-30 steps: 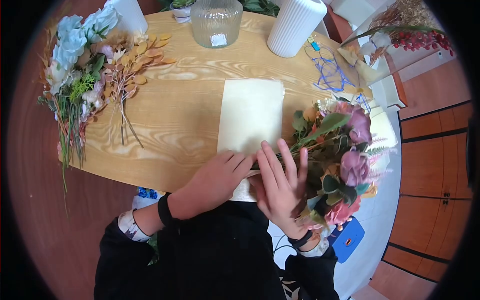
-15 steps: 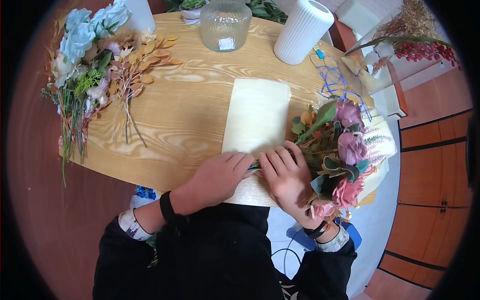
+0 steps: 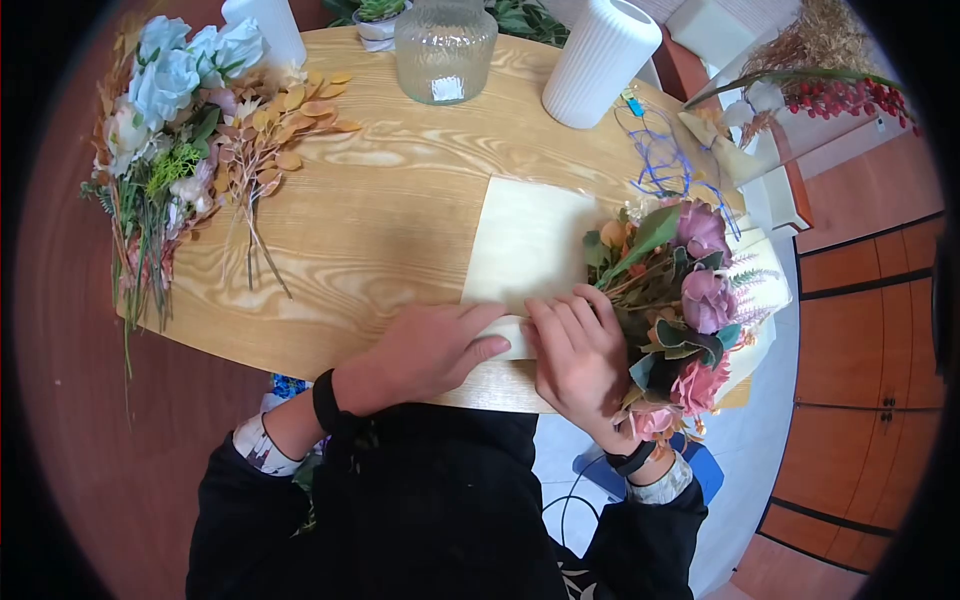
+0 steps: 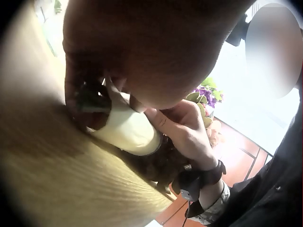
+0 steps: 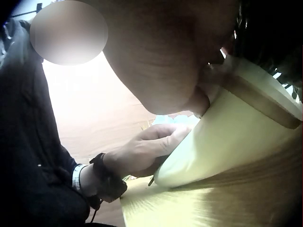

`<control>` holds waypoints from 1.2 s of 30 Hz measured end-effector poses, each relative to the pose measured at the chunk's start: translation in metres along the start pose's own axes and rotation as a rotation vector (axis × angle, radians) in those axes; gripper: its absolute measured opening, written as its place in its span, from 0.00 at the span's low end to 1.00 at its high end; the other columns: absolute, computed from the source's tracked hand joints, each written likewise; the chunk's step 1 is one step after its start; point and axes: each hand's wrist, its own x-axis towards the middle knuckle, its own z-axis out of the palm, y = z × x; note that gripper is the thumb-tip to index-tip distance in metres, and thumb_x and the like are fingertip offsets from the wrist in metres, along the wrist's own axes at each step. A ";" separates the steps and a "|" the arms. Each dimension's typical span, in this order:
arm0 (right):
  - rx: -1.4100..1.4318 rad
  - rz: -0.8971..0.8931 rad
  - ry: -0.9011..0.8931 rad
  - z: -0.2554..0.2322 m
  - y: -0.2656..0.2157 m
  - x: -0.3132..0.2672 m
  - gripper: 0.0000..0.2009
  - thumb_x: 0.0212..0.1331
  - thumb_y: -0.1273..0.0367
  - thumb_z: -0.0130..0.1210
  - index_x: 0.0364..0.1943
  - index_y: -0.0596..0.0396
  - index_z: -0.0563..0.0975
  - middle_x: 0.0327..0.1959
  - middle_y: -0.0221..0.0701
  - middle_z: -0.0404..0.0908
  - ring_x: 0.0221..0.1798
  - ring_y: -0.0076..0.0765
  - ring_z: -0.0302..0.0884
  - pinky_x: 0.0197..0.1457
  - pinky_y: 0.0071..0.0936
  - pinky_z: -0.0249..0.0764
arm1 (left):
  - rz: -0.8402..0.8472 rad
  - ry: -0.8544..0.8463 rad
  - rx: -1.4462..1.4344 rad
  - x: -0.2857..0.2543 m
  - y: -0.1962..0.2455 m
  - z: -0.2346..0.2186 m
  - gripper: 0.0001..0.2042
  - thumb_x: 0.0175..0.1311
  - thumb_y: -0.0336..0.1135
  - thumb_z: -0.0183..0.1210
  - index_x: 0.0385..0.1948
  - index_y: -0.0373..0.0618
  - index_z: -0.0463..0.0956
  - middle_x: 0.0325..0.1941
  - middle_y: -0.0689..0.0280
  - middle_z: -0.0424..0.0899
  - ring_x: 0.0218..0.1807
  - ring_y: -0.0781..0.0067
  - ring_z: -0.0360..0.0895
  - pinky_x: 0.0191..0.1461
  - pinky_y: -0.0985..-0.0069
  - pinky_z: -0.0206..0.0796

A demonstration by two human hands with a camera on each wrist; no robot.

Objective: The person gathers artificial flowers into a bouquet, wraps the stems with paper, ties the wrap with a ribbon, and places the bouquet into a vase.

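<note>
A bouquet of mauve and pink artificial flowers (image 3: 705, 300) lies at the right, its heads pointing right. Cream wrapping paper (image 3: 530, 235) lies flat on the table, with its near edge curled over where the stems run, so the stems are hidden. My left hand (image 3: 410, 350) pinches this curled edge, thumb on the near side. Beside it, my right hand (image 3: 580, 350) grips the paper close to the flower heads, fingers bent over it. In the right wrist view the paper (image 5: 222, 137) forms a wide tube shape.
Pale blue flowers (image 3: 165, 85) with orange-leaved sprigs (image 3: 265, 135) lie on the table's left. At the back stand a glass vase (image 3: 445, 60) and a ribbed white vase (image 3: 600, 65). Tangled blue ribbon (image 3: 660, 155) lies at the back right, near more cream paper (image 3: 770, 275).
The right hand has gone from spread fingers to bent ones. The paper has shifted right and toward the body, and its near edge now covers the stems that showed between the hands.
</note>
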 end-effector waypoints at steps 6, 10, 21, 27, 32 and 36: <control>0.049 -0.078 -0.036 -0.007 0.000 -0.004 0.21 0.39 0.73 0.53 0.43 0.65 0.71 0.44 0.40 0.72 0.52 0.43 0.68 0.60 0.44 0.56 | 0.090 -0.087 0.302 -0.002 0.004 0.004 0.13 0.55 0.40 0.55 0.36 0.43 0.67 0.28 0.64 0.74 0.31 0.65 0.76 0.29 0.71 0.66; -0.022 -0.077 -0.111 -0.011 -0.006 -0.001 0.23 0.35 0.73 0.53 0.43 0.63 0.72 0.43 0.40 0.73 0.51 0.44 0.69 0.67 0.48 0.47 | 0.063 -0.099 0.384 0.001 0.005 0.006 0.12 0.51 0.36 0.57 0.33 0.44 0.65 0.26 0.65 0.73 0.30 0.66 0.75 0.28 0.71 0.66; -0.147 -0.039 -0.154 0.014 0.002 -0.006 0.10 0.29 0.71 0.56 0.18 0.52 0.67 0.19 0.31 0.67 0.27 0.35 0.68 0.35 0.32 0.61 | 0.042 -0.202 0.038 -0.010 0.007 -0.026 0.13 0.56 0.40 0.54 0.35 0.40 0.67 0.31 0.54 0.74 0.36 0.52 0.74 0.36 0.64 0.65; -0.145 -0.036 -0.171 0.009 0.000 -0.008 0.11 0.25 0.72 0.57 0.17 0.52 0.66 0.19 0.31 0.67 0.27 0.37 0.68 0.34 0.32 0.60 | -0.192 0.886 0.732 -0.065 -0.044 -0.159 0.16 0.50 0.27 0.57 0.43 0.38 0.69 0.44 0.55 0.72 0.50 0.56 0.67 0.55 0.67 0.58; -0.117 -0.038 -0.191 0.006 0.000 -0.007 0.13 0.23 0.72 0.59 0.15 0.53 0.66 0.18 0.32 0.67 0.27 0.38 0.67 0.35 0.33 0.60 | -0.419 0.956 1.191 -0.105 -0.100 -0.229 0.19 0.45 0.30 0.58 0.42 0.37 0.68 0.40 0.52 0.74 0.47 0.51 0.69 0.51 0.61 0.61; -0.137 -0.054 -0.230 0.004 -0.006 -0.007 0.12 0.23 0.72 0.59 0.16 0.52 0.67 0.18 0.31 0.68 0.27 0.37 0.68 0.36 0.32 0.61 | -0.645 0.736 1.037 -0.108 -0.123 -0.250 0.18 0.47 0.41 0.57 0.35 0.39 0.67 0.28 0.52 0.77 0.32 0.48 0.75 0.36 0.57 0.66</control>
